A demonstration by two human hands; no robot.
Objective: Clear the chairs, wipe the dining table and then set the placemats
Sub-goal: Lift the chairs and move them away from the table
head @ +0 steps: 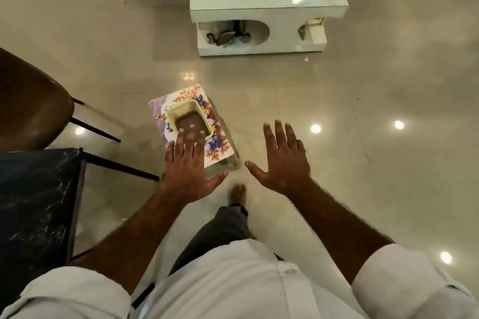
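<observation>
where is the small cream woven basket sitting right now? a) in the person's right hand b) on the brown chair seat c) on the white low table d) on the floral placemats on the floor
d, the small cream woven basket rests on top of the floral placemats, which lie on the glossy tiled floor; both the left hand and the right hand are open and hold nothing.
</observation>
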